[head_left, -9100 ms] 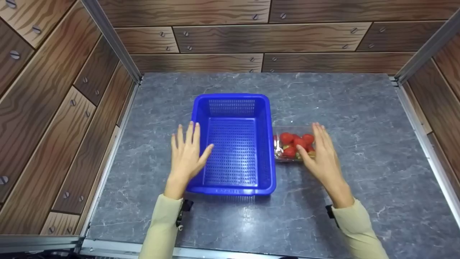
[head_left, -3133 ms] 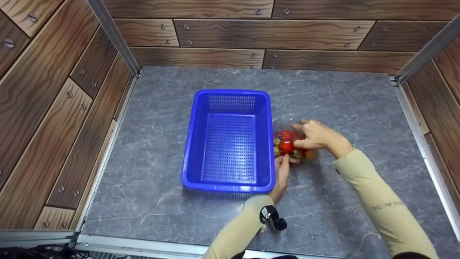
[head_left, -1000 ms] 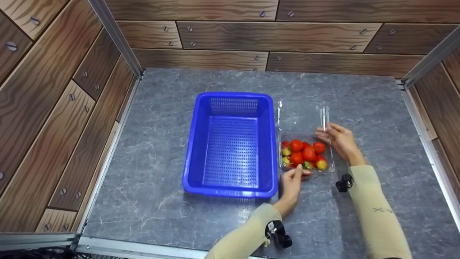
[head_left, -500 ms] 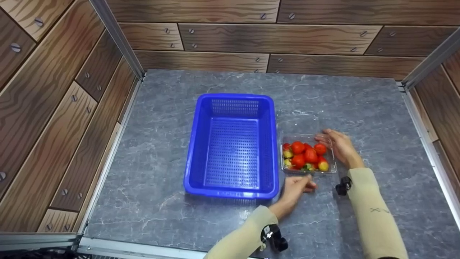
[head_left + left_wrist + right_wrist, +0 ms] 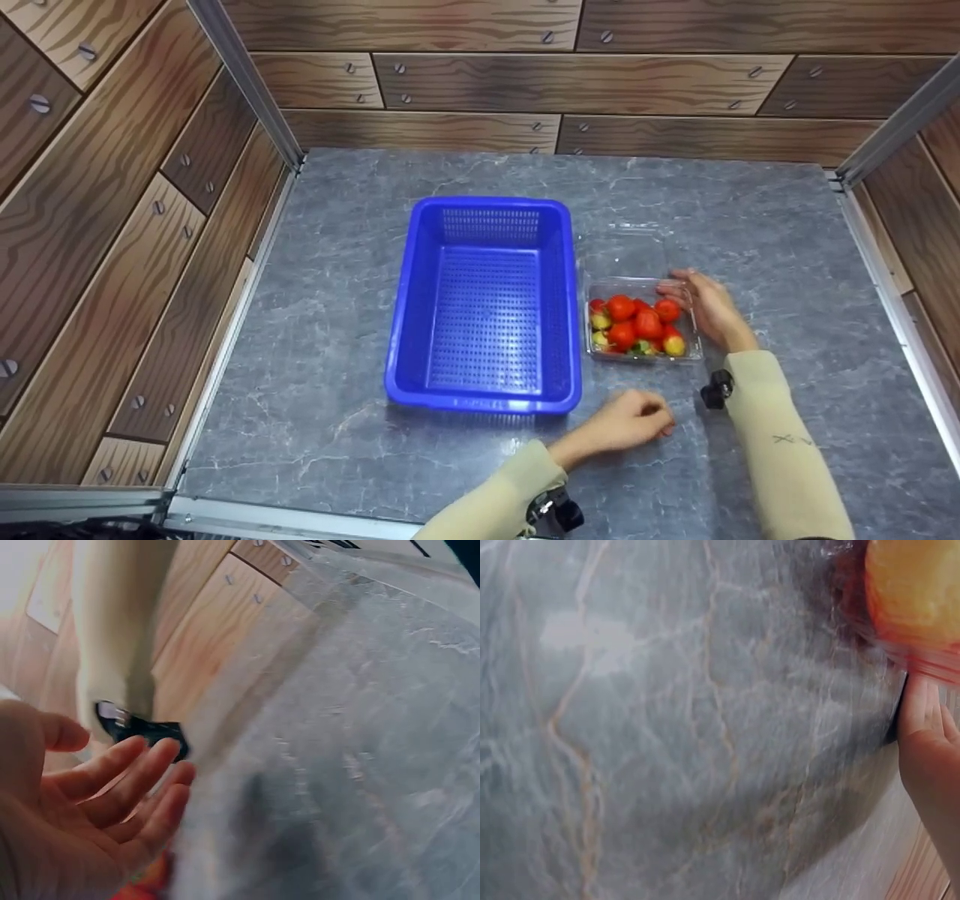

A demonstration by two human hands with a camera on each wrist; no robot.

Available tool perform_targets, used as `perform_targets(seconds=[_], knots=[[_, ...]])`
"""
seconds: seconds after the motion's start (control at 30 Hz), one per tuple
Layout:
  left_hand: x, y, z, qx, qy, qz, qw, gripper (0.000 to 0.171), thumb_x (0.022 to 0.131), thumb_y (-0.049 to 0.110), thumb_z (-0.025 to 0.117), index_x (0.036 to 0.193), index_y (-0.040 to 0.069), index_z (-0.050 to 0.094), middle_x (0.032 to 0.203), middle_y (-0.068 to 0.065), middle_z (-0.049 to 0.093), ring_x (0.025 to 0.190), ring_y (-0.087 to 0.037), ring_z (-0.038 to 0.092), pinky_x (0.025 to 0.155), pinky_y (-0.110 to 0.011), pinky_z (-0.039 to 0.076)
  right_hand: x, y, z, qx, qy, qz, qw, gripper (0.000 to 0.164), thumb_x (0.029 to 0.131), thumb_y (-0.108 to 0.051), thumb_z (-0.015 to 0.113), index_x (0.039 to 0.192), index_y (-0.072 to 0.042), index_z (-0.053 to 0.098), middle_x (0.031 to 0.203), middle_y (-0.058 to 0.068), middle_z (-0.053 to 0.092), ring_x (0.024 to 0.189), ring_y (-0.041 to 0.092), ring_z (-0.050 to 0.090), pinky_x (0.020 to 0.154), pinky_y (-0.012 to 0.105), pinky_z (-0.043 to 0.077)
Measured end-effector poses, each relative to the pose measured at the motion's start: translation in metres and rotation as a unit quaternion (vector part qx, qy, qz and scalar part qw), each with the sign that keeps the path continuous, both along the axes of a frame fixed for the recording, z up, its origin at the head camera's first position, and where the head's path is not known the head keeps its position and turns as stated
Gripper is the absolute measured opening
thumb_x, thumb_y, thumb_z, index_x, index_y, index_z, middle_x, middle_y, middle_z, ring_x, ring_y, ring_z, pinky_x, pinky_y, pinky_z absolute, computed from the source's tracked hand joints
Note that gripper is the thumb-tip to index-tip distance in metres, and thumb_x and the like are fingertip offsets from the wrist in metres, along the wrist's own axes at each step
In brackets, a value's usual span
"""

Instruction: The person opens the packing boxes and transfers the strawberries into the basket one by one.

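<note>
A clear plastic clamshell box [image 5: 592, 352] stands to the right of a blue plastic basket [image 5: 397, 330]. Inside the box are several red strawberries [image 5: 649, 325], some with pale yellow-green ends. Its transparent lid [image 5: 626, 251] lies folded back behind it. My right hand [image 5: 712, 309] rests against the box's right side with extended fingers, gripping nothing. Nearer the front, my left hand [image 5: 626, 421] hovers apart from the box, palm empty. The left wrist view shows that hand's fingers [image 5: 142, 780] relaxed and slightly bent.
Both containers stand on a grey marbled tabletop [image 5: 322, 300]. Wood-patterned panels [image 5: 465, 82] with metal edge strips enclose it at the back and sides. A metal rail [image 5: 300, 516] runs along the front.
The box's lid, closed at first, has been opened and laid back. My left hand has released the box's front edge and drawn towards the front. The right hand stays beside the box.
</note>
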State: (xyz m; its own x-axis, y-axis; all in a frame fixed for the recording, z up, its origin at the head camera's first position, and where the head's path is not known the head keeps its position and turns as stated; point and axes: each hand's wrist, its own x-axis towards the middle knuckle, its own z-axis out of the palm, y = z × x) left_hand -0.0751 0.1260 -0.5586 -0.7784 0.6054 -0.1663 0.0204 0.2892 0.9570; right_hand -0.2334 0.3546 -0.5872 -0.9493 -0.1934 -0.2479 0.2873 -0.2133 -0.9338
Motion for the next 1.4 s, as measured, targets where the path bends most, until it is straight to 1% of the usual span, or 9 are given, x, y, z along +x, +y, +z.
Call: perform_targets(seconds=[0.17, 0.3, 0.37, 0.5, 0.73, 1.0, 1.1, 1.27, 1.4], knots=[[0.004, -0.014, 0.023, -0.027, 0.082, -0.070, 0.9938, 0.021, 0.100, 0.020, 0.055, 0.102, 0.010, 0.073, 0.083, 0.012, 0.068, 0.061, 0.006, 0.050, 0.060, -0.012, 0.046, 0.002, -0.002, 0.005, 0.053, -0.001, 0.000, 0.999, 0.054, 0.109, -0.020, 0.030, 0.144, 0.019, 0.015, 0.102, 0.003, 0.071, 0.097, 0.013, 0.068, 0.088, 0.023, 0.050], [0.006, -0.031, 0.044, -0.032, 0.156, -0.128, 0.9790, 0.023, 0.102, 0.023, 0.052, 0.106, 0.013, 0.072, 0.089, 0.012, 0.069, 0.069, 0.011, 0.052, 0.068, -0.008, 0.045, 0.004, -0.008, 0.016, 0.166, -0.005, -0.015, 0.986, 0.060, 0.107, -0.024, 0.040, 0.144, 0.017, 0.016, 0.114, 0.012, 0.063, 0.095, 0.010, 0.066, 0.085, 0.023, 0.052], [0.006, -0.043, 0.056, -0.033, 0.194, -0.149, 0.9692, 0.024, 0.103, 0.024, 0.051, 0.108, 0.013, 0.071, 0.091, 0.010, 0.069, 0.072, 0.010, 0.054, 0.071, -0.008, 0.045, 0.006, -0.011, 0.024, 0.255, 0.006, -0.014, 0.967, 0.064, 0.106, -0.027, 0.042, 0.146, 0.016, 0.017, 0.124, 0.024, 0.055, 0.101, 0.017, 0.064, 0.087, 0.027, 0.051], [0.002, -0.069, 0.082, -0.066, 0.288, -0.144, 0.9445, 0.026, 0.104, 0.026, 0.049, 0.111, 0.011, 0.069, 0.094, 0.006, 0.071, 0.075, 0.008, 0.056, 0.071, -0.007, 0.044, 0.010, -0.016, 0.043, 0.411, 0.081, -0.013, 0.908, 0.065, 0.102, -0.024, 0.048, 0.147, 0.015, 0.022, 0.137, 0.040, 0.040, 0.118, 0.046, 0.051, 0.097, 0.049, 0.045], [-0.014, -0.117, 0.112, -0.109, 0.436, -0.028, 0.8928, 0.020, 0.100, 0.023, 0.055, 0.098, 0.008, 0.068, 0.072, 0.005, 0.061, 0.058, -0.002, 0.048, 0.053, -0.009, 0.036, 0.018, -0.029, 0.068, 0.476, 0.263, -0.095, 0.834, 0.046, 0.092, -0.005, 0.059, 0.132, 0.013, 0.048, 0.121, 0.036, 0.055, 0.108, 0.052, 0.054, 0.093, 0.059, 0.040], [-0.048, -0.179, 0.110, -0.156, 0.532, 0.120, 0.8235, 0.010, 0.093, 0.016, 0.064, 0.089, 0.009, 0.069, 0.071, 0.000, 0.066, 0.053, -0.010, 0.054, 0.047, -0.018, 0.040, 0.024, -0.045, 0.079, 0.488, 0.395, -0.159, 0.762, 0.034, 0.085, 0.001, 0.065, 0.118, 0.007, 0.064, 0.103, 0.025, 0.067, 0.094, 0.042, 0.061, 0.083, 0.051, 0.044], [-0.059, -0.206, 0.105, -0.185, 0.562, 0.170, 0.7880, 0.008, 0.090, 0.014, 0.065, 0.084, 0.010, 0.068, 0.071, -0.003, 0.067, 0.055, -0.017, 0.057, 0.048, -0.028, 0.045, 0.027, -0.052, 0.081, 0.487, 0.445, -0.170, 0.732, 0.030, 0.085, 0.000, 0.065, 0.114, 0.004, 0.067, 0.100, 0.020, 0.069, 0.091, 0.038, 0.061, 0.081, 0.049, 0.045], [-0.080, -0.249, 0.092, -0.233, 0.604, 0.237, 0.7246, 0.011, 0.089, 0.014, 0.062, 0.081, 0.008, 0.061, 0.070, -0.007, 0.061, 0.057, -0.027, 0.054, 0.049, -0.038, 0.045, 0.029, -0.060, 0.081, 0.443, 0.526, -0.162, 0.707, 0.026, 0.083, 0.002, 0.064, 0.109, 0.001, 0.071, 0.096, 0.013, 0.071, 0.087, 0.031, 0.063, 0.082, 0.039, 0.044], [-0.095, -0.279, 0.074, -0.274, 0.599, 0.273, 0.7014, 0.013, 0.091, 0.015, 0.059, 0.084, 0.004, 0.058, 0.075, -0.012, 0.059, 0.066, -0.032, 0.055, 0.056, -0.043, 0.045, 0.031, -0.063, 0.078, 0.419, 0.557, -0.141, 0.703, 0.026, 0.082, 0.004, 0.065, 0.107, 0.001, 0.072, 0.094, 0.012, 0.071, 0.083, 0.029, 0.062, 0.081, 0.033, 0.044]])
